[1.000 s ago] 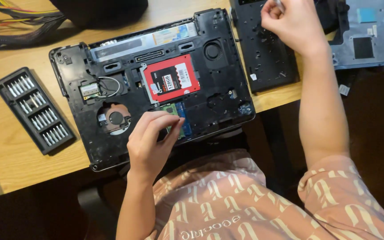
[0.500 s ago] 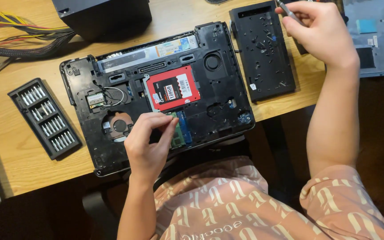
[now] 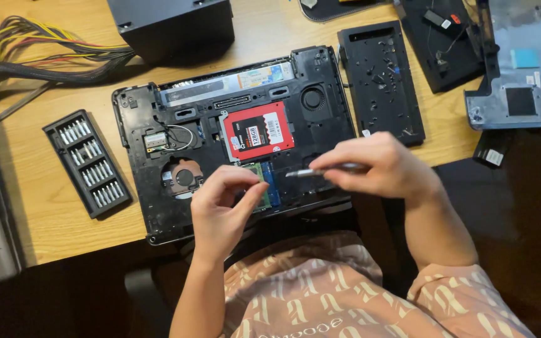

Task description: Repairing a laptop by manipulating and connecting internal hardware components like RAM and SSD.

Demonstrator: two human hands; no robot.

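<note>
Down over the near edge of the wooden desk, both forearms reach in from the lower part of the view, the left one rising almost straight up from the patterned shirt, the right one angling in from the right with the wrist bent toward the middle. The left hand hovers over the lower part of the opened laptop base, its fingers curled and the thumb and forefinger drawn close together at the green memory module; whether they actually pinch the module or only touch it cannot be told. The right hand is closed around a slim silver screwdriver, gripped between thumb and fingertips, lying nearly level with its tip pointing left toward the left hand and ending just above the memory slot. The laptop base lies bottom-up in the middle of the desk, a red and black drive seated in its centre and a round fan to the left. A black tray of screwdriver bits lies well to the left, and a removed black cover panel lies just right of the base.
</note>
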